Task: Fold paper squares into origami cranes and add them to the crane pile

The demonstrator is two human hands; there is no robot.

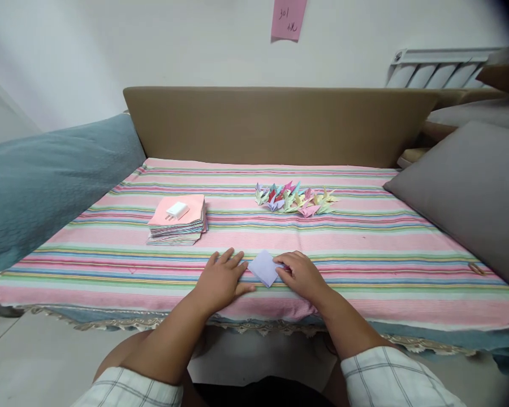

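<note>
A small folded lavender paper (264, 267) lies on the striped cloth (365, 249) near its front edge. My left hand (221, 280) lies flat beside it, fingers stretched out and touching the paper's left edge. My right hand (300, 274) presses on the paper's right side with curled fingers. Further back on the left sits a stack of coloured paper squares (178, 226) with a white plug adapter (177, 211) on top. A heap of several folded paper cranes (294, 199) lies behind the hands, to the right.
A tan headboard (280, 121) runs along the back. A blue-grey blanket (46, 181) is piled at the left and a grey pillow (470, 198) at the right. A pink note (288, 20) hangs on the wall. A radiator (436, 68) shows at upper right.
</note>
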